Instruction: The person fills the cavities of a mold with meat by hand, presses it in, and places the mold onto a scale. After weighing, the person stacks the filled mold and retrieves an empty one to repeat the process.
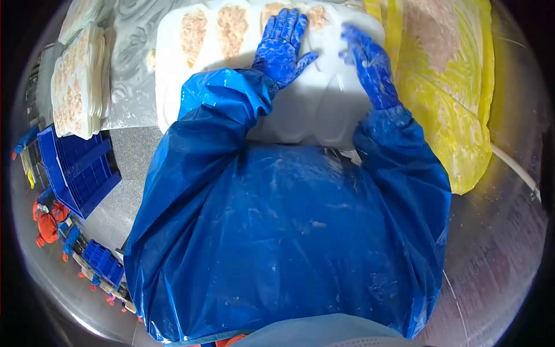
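A white moulded tray (169,87) lies before me, with pale minced meat (232,29) filling several of its long hollows along the far side. My left hand (283,52), in a blue glove smeared with white residue, is stretched flat with its fingertips over one of the filled hollows; its thumb points right. Above the tray's right side is my right hand (370,66), in the same kind of glove. Its fingers are apart, slightly bent and a little blurred, with nothing seen in them. A smaller patch of mince (317,18) lies between the two hands.
Filled white trays (81,87) are stacked at the left on the wet metal table (136,69). To the right, a yellow plastic sheet (451,121) carries a mass of mince (430,29). A blue crate (75,165) stands lower left. People in blue and orange are farther off.
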Demonstrator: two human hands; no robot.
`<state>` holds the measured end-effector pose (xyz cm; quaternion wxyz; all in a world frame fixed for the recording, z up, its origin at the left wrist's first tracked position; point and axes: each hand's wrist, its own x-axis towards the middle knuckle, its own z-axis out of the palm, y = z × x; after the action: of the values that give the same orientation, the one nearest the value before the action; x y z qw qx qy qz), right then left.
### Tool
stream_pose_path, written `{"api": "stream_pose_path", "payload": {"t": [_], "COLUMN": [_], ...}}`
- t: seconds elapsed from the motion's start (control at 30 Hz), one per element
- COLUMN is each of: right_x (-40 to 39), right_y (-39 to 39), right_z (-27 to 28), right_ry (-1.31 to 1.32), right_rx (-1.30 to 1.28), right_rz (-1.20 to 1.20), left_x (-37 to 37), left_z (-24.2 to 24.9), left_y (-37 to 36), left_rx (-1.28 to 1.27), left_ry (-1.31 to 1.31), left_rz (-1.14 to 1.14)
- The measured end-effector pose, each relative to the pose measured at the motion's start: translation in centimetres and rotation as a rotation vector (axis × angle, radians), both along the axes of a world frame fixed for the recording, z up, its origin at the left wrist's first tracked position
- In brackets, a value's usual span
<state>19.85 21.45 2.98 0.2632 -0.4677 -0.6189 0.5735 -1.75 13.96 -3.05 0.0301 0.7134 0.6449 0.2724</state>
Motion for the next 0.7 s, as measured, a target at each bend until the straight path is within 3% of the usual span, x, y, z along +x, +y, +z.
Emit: {"api": "stream_pose_path", "payload": {"t": [0.03,0.07,0.13,0.2,0.27,0.37,0.47,0.6,0.7], "right_x": [1.5,3.5,8.1,10.5,14.0,17.3,17.1,16.8,18.9], "right_y": [0.0,0.1,0.9,0.4,0.2,0.4,0.1,0.3,2.0], "right_z": [1.0,0.8,-0.3,2.0,2.0,0.0,-1.6,-1.0,-1.8], "right_ry": [-0.157,-0.155,0.126,-0.087,-0.129,-0.126,-0.133,-0.108,-0.154], "right_rx": [-0.135,-0.134,-0.042,-0.008,0.028,-0.089,-0.031,-0.053,-0.045], "right_rz": [0.102,0.099,0.202,0.018,-0.067,-0.182,-0.098,-0.026,-0.098], "left_x": [0.5,0.5,-0.6,-2.9,-6.0,-4.0,-0.5,-0.7,-1.3], "left_z": [0.0,0.1,0.5,1.6,1.5,1.1,1.1,0.7,0.9], "left_y": [0.3,0.5,0.2,-0.5,-2.4,-5.4,-5.5,-5.1,-5.5], "left_rx": [-0.048,-0.046,-0.034,0.097,0.234,0.043,-0.137,-0.104,-0.091], "left_ry": [0.036,0.038,-0.059,-0.167,-0.089,0.061,0.05,0.081,0.113], "left_rz": [-0.062,-0.065,-0.217,-0.106,0.147,0.164,0.071,0.068,0.079]}}
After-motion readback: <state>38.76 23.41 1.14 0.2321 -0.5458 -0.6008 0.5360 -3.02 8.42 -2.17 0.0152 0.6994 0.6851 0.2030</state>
